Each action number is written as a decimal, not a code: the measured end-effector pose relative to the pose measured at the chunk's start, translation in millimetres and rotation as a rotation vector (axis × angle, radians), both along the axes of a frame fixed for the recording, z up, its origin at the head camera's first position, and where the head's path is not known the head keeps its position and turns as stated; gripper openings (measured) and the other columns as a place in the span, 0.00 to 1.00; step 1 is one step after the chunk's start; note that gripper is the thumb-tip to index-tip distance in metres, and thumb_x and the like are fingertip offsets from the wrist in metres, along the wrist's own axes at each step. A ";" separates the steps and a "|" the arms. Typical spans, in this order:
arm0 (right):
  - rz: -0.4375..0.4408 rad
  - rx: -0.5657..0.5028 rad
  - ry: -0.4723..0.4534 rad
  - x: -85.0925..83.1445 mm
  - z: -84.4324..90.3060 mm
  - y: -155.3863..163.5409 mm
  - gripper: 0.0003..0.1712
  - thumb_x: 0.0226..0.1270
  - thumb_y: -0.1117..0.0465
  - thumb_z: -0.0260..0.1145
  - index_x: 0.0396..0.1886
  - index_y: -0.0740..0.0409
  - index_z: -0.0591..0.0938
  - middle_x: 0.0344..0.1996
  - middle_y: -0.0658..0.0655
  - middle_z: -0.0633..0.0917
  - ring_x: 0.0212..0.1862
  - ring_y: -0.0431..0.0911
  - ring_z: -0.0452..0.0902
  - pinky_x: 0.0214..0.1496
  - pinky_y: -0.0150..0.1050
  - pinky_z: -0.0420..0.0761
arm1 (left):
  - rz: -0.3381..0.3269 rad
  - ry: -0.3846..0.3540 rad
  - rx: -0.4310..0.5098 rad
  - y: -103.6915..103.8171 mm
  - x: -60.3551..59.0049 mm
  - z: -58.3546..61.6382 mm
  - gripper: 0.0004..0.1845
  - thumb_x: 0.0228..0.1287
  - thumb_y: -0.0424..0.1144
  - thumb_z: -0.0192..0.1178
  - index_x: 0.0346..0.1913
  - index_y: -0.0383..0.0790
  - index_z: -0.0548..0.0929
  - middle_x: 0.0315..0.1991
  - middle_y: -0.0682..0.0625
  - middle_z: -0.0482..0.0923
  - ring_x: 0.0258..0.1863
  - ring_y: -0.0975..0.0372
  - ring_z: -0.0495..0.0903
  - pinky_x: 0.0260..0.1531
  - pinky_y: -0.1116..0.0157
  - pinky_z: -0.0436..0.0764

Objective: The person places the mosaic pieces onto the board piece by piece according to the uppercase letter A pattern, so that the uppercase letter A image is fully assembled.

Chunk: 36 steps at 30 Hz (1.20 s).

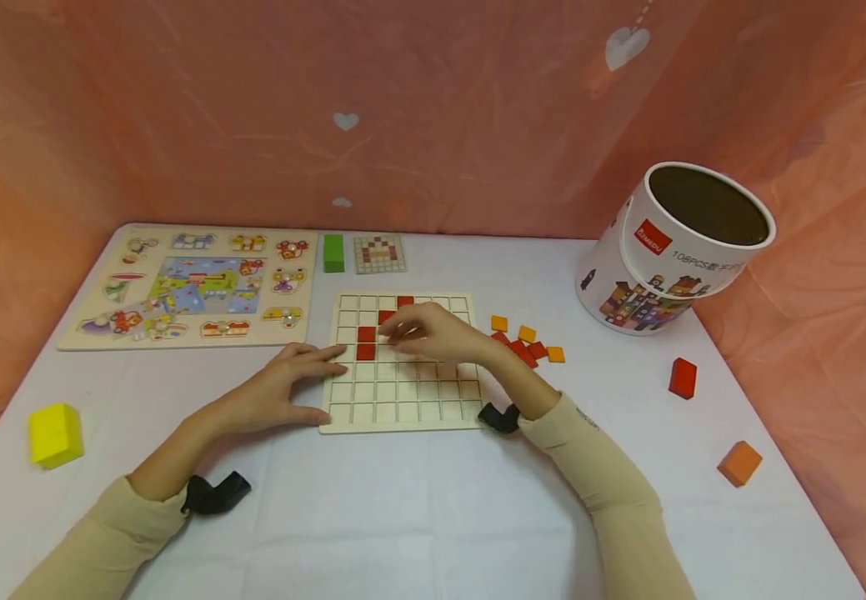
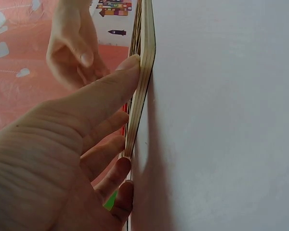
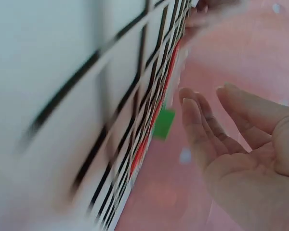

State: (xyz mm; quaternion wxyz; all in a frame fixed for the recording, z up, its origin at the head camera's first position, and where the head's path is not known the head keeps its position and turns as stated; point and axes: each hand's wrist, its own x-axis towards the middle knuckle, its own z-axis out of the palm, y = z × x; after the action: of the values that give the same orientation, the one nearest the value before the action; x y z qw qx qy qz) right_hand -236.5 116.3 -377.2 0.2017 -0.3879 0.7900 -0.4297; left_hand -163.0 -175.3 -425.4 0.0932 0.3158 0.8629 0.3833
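A pale wooden grid board (image 1: pixel 395 412) lies flat on the table, with several red square tiles (image 1: pixel 366 352) in cells of its upper left part. My left hand (image 1: pixel 278 392) touches the board's left edge with thumb and fingertips; the left wrist view shows the thumb (image 2: pixel 111 86) against the board's side. Over the board hovers my right hand (image 1: pixel 436 333), just right of the red tiles and hiding some cells. In the right wrist view a gap parts its thumb and fingers (image 3: pixel 200 122), and nothing lies between them. Loose red tiles (image 1: pixel 523 353) and orange tiles (image 1: pixel 526 333) lie beside the board.
A small pattern card (image 1: pixel 380 253) and a green block (image 1: pixel 333 253) lie behind the board. To the left are a picture puzzle (image 1: pixel 293 333) and a yellow block (image 1: pixel 55 436). A white bucket (image 1: pixel 658 258), a red block (image 1: pixel 683 378) and an orange block (image 1: pixel 740 463) stand right.
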 end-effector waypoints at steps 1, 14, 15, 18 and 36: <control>-0.026 -0.020 -0.006 0.8 0.5 10.6 0.16 0.67 0.75 0.63 0.54 0.74 0.80 0.51 0.68 0.83 0.53 0.54 0.80 0.57 0.39 0.78 | 0.000 0.001 0.002 0.1 0.0 -0.1 0.34 0.54 0.46 0.76 0.62 0.37 0.80 0.74 0.43 0.63 0.65 0.50 0.61 0.62 0.43 0.62; -0.360 0.114 0.063 9.9 -8.6 169.3 0.17 0.61 0.76 0.66 0.51 0.73 0.82 0.46 0.67 0.85 0.49 0.59 0.78 0.53 0.47 0.78 | 0.005 -0.001 0.008 -1.1 0.7 -0.9 0.34 0.53 0.48 0.76 0.63 0.37 0.80 0.74 0.44 0.63 0.64 0.51 0.62 0.61 0.45 0.63; -0.357 0.122 0.060 10.8 -9.3 176.2 0.17 0.61 0.76 0.66 0.51 0.73 0.82 0.46 0.67 0.85 0.49 0.59 0.77 0.53 0.46 0.77 | 0.004 0.003 0.006 -0.7 0.5 -0.9 0.35 0.53 0.48 0.76 0.63 0.37 0.80 0.74 0.44 0.63 0.64 0.51 0.62 0.61 0.45 0.63; -0.346 0.130 0.045 11.9 -10.9 187.2 0.18 0.59 0.76 0.68 0.51 0.71 0.82 0.48 0.67 0.84 0.49 0.58 0.75 0.53 0.43 0.75 | 0.006 0.009 0.003 -0.3 0.5 -0.8 0.34 0.53 0.48 0.76 0.62 0.37 0.80 0.74 0.44 0.64 0.64 0.52 0.62 0.61 0.45 0.63; -0.369 0.167 0.120 9.2 -9.8 167.9 0.07 0.63 0.75 0.67 0.41 0.68 0.85 0.38 0.61 0.85 0.39 0.51 0.74 0.42 0.34 0.75 | 0.004 0.022 0.009 -0.1 1.4 -0.1 0.34 0.53 0.48 0.76 0.62 0.37 0.81 0.73 0.44 0.64 0.63 0.53 0.63 0.60 0.49 0.64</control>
State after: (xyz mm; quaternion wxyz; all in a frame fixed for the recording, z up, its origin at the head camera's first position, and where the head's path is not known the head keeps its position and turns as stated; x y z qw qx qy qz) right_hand -227.3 284.2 -387.0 0.1034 -0.2434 0.8913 -0.3684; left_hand -161.6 -175.3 -425.4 0.0815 0.3190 0.8627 0.3838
